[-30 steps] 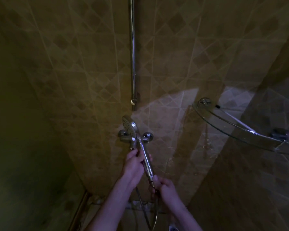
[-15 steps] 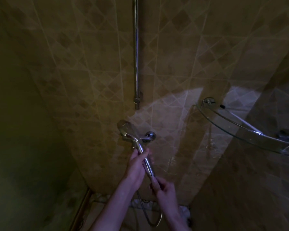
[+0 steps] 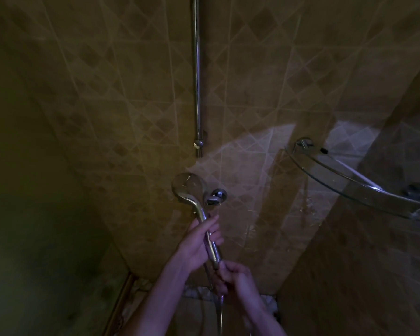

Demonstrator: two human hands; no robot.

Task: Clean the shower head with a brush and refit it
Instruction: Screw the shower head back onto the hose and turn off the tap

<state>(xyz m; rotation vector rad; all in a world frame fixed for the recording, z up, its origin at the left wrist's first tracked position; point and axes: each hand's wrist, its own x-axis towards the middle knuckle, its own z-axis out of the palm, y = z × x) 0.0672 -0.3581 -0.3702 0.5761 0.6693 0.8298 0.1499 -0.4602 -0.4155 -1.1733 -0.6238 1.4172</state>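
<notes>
A chrome shower head [image 3: 188,189] with a long handle points up and away in front of the wall tap [image 3: 216,196], its round back toward me. My left hand [image 3: 199,241] grips the handle around its middle. My right hand [image 3: 235,280] is curled around the hose nut at the handle's lower end. The metal hose [image 3: 220,316] hangs down from there between my forearms. No brush is in view.
A vertical chrome riser rail [image 3: 198,76] is fixed to the tiled wall above the tap. A curved glass corner shelf [image 3: 354,187] juts out at the right. The room is dim, with one lit patch of wall near the shelf.
The shower head has turned so its spray face, seen earlier, now faces away and its round back shows. Both hands have kept their holds on the handle and hose end.
</notes>
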